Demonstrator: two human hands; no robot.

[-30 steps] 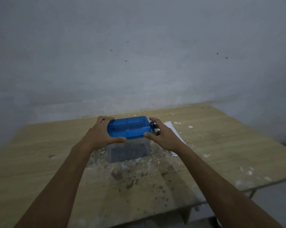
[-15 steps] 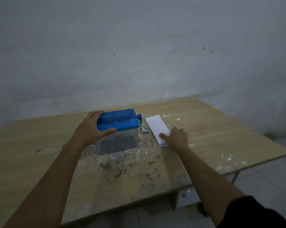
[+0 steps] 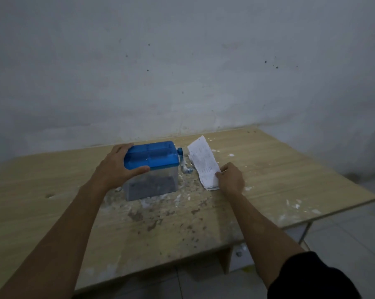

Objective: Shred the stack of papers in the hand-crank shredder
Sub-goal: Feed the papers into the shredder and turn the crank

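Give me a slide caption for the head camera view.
Left hand steadies blue-lidded shredder while right hand lifts a paper sheet.

Left hand [image 3: 117, 167] gripping shredder [image 3: 152, 169], right hand [image 3: 230, 179] pinching papers [image 3: 203, 165]

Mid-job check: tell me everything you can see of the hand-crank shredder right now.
The shredder stands upright on the wooden table, near the wall. It has a glossy blue plastic top over a clear plastic bin that holds dark contents low down. A small blue crank sticks out of its right side; nothing touches it. The left hand grips the top's left end, thumb along the front edge. White scraps lie around the base. The paper stack lies just right, apart from it.
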